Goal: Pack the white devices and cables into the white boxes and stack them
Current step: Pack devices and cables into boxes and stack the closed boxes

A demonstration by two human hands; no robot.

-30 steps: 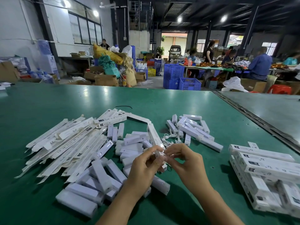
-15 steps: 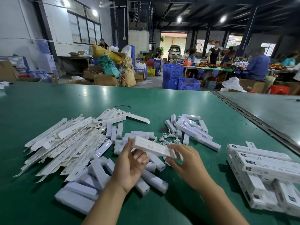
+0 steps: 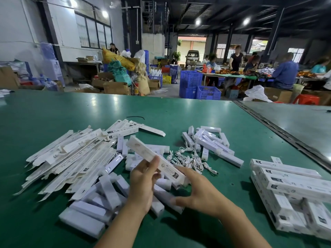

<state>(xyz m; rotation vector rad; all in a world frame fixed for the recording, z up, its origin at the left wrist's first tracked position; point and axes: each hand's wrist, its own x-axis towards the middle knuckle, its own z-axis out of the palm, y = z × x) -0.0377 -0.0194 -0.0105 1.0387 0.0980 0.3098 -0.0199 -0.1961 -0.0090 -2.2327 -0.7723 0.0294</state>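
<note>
She has one long white box [image 3: 148, 153] up off the green table [image 3: 53, 119], slanting from far left down to near right. Her left hand [image 3: 141, 185] grips it around the middle, thumb on top and fingers curled underneath. Her right hand [image 3: 202, 192] sits at the box's near end with fingers spread and fairly straight, the forefinger touching that end and nothing clasped. A heap of flat cartons [image 3: 71, 158] lies to the left, and loose white devices [image 3: 93, 203] lie under and near her wrists. The cables [image 3: 191, 160] are tangled just beyond the box, with more devices [image 3: 211, 142] behind them. The packed boxes [image 3: 290, 187] are stacked at the right.
</note>
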